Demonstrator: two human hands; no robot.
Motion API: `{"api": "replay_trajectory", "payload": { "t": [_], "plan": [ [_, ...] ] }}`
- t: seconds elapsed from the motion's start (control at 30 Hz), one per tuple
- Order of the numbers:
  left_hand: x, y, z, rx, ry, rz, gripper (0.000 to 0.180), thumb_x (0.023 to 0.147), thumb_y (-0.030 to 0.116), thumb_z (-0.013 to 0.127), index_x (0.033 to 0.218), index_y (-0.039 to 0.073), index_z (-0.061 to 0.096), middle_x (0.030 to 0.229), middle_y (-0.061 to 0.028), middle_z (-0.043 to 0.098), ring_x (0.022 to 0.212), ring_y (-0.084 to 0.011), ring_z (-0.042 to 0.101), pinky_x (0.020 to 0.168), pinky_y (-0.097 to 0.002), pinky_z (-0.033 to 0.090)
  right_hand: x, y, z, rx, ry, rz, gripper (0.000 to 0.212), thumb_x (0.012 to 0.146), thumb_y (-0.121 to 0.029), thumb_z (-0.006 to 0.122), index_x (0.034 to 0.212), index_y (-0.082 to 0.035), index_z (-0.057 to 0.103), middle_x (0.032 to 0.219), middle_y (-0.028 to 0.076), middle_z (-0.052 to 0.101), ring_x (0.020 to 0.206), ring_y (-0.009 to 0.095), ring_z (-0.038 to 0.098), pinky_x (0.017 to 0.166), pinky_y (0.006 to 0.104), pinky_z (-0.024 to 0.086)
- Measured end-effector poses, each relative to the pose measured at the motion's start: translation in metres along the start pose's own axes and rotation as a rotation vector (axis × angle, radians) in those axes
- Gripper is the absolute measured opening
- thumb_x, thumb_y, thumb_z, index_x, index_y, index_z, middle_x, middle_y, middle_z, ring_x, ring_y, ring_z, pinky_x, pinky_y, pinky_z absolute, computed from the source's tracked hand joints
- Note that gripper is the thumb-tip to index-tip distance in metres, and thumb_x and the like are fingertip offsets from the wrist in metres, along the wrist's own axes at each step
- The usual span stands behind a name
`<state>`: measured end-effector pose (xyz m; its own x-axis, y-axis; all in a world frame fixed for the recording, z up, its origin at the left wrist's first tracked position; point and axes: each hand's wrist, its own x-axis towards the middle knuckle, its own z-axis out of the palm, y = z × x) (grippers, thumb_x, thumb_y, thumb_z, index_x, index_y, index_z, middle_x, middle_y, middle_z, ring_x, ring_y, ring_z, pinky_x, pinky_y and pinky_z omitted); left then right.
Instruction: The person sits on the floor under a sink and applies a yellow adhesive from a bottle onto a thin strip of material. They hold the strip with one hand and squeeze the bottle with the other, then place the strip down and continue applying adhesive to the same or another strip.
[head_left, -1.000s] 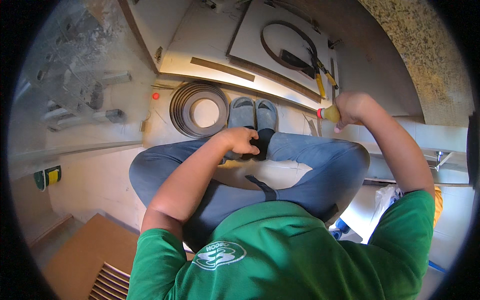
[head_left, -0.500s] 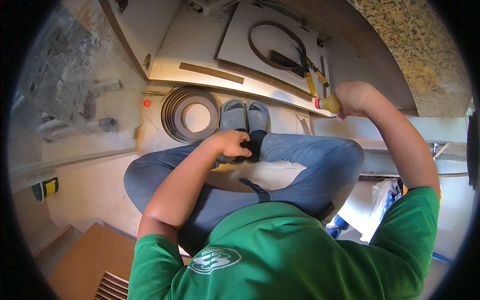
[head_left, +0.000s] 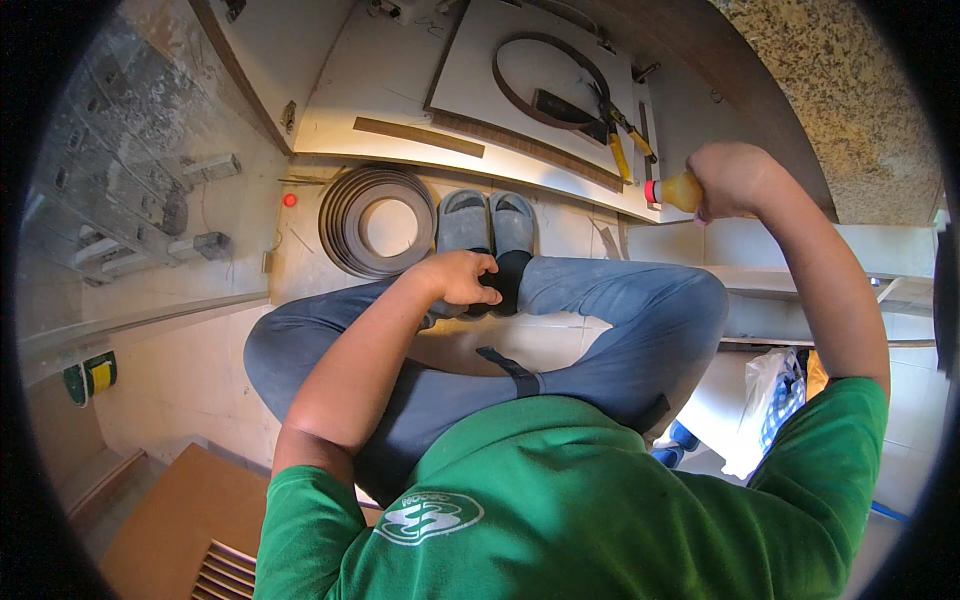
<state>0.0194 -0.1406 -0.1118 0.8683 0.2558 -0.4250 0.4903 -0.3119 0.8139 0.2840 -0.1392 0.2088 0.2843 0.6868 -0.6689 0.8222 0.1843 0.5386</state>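
Observation:
Out to the right, at the cabinet's front edge, my right hand is wrapped round a small bottle of amber-yellow colour. The bottle lies sideways in my grip, its red cap toward the left. My left hand hangs over my ankles between my bent legs, fingers apart and holding nothing. Beyond it are my grey sandals. A coiled roll of brown edge banding lies flat on the floor left of them. Inside the cabinet, yellow-handled pincers rest near the bottle.
A white panel in the cabinet carries a loose banding loop and a dark block. One brown strip lies before it. Granite overhangs at right; the open cabinet door stands left. A plastic bag sits lower right.
My right hand has shifted slightly right and away from the pincers with the bottle. My left hand stays over my ankles, nearly still. The whole view has moved a little.

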Motion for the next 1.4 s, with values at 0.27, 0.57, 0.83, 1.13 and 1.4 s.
{"api": "replay_trajectory", "payload": {
  "t": [0.27, 0.57, 0.83, 1.13, 1.4],
  "plan": [
    [-0.002, 0.001, -0.002, 0.003, 0.003, 0.008, 0.077, 0.082, 0.05, 0.074, 0.14, 0.003, 0.056, 0.136, -0.0227, 0.062, 0.126, -0.0362, 0.06, 0.107, -0.04, 0.047, -0.009, 0.003, -0.006, 0.076, 0.029, -0.028, 0.044, 0.066, -0.028, 0.091, 0.099, -0.005, 0.076, 0.096, 0.02, 0.074, 0.093, 0.038, 0.07, 0.083, 0.0466, 0.055],
    [0.001, -0.002, 0.0, 0.004, -0.006, 0.005, 0.079, 0.081, 0.05, 0.075, 0.14, 0.002, 0.055, 0.135, -0.0236, 0.062, 0.125, -0.0363, 0.06, 0.106, -0.0403, 0.047, -0.028, 0.006, -0.016, 0.228, 0.108, -0.054, 0.041, 0.066, -0.025, 0.09, 0.098, -0.004, 0.074, 0.09, 0.021, 0.072, 0.089, 0.04, 0.069, 0.079, 0.048, 0.053],
    [-0.002, 0.003, -0.003, 0.01, -0.006, 0.001, 0.079, 0.082, 0.051, 0.074, 0.141, 0.002, 0.054, 0.137, -0.0231, 0.061, 0.126, -0.0368, 0.059, 0.108, -0.0406, 0.046, -0.032, 0.013, -0.014, 0.307, 0.164, -0.073, 0.044, 0.066, -0.025, 0.09, 0.098, -0.002, 0.071, 0.088, 0.021, 0.071, 0.086, 0.041, 0.068, 0.076, 0.0476, 0.051],
    [0.002, -0.003, 0.002, 0.009, -0.006, 0.003, 0.078, 0.081, 0.052, 0.075, 0.139, 0.003, 0.057, 0.135, -0.0227, 0.063, 0.124, -0.0366, 0.061, 0.105, -0.0399, 0.048, -0.027, 0.029, 0.022, 0.688, 0.249, -0.139, 0.047, 0.07, -0.026, 0.09, 0.103, -0.001, 0.068, 0.092, 0.013, 0.071, 0.084, 0.028, 0.068, 0.076, 0.0383, 0.052],
    [0.001, -0.003, 0.005, 0.045, -0.027, -0.032, 0.079, 0.082, 0.053, 0.074, 0.14, 0.003, 0.056, 0.135, -0.0212, 0.063, 0.124, -0.0365, 0.061, 0.105, -0.0402, 0.048, 0.034, -0.041, 0.093, 1.717, 0.444, -0.626, 0.067, 0.079, -0.041, 0.085, 0.128, -0.003, 0.059, 0.106, 0.008, 0.07, 0.099, 0.019, 0.066, 0.093, 0.0366, 0.053]
  ]
}}
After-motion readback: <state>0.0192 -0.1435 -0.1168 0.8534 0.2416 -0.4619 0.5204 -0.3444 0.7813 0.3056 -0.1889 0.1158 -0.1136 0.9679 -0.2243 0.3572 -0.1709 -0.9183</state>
